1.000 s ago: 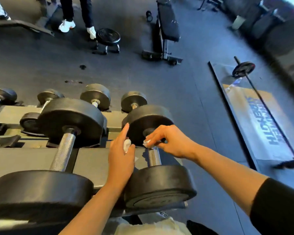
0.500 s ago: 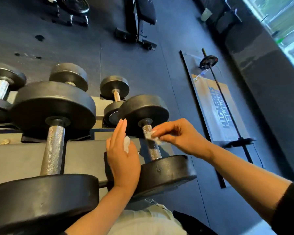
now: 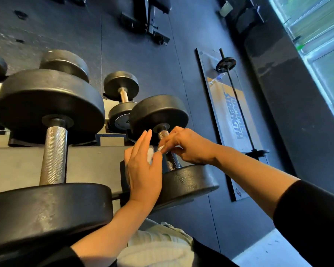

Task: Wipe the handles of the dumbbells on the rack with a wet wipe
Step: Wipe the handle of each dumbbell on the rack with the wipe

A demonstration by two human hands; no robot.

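**Both hands at the small dumbbell's handle**

We see the right hand (image 3: 189, 146) reaching in from the right, its fingers curled and pinching a white wet wipe (image 3: 161, 148) against the knurled handle (image 3: 168, 151) of the small dumbbell (image 3: 183, 182) on the rack (image 3: 17, 166). The wipe sits about midway along the handle, between the dumbbell's far head and its near head. The left hand (image 3: 143, 170) stands edge-on just left of the handle, fingers straight and together, pointing away from us; a bit of white wipe shows between its palm and the handle, and its thumb tip lies close to the right hand's fingertips. We cannot tell whether the palm presses the wipe or only lies beside it.

To the left, a larger dumbbell (image 3: 52, 151) lies on the same rack, its handle bare. Beyond, smaller dumbbells (image 3: 121, 97) sit on a lower tier. A barbell (image 3: 237, 105) lies on a printed platform (image 3: 231, 120) on the dark floor at right, beside a window (image 3: 320, 45)
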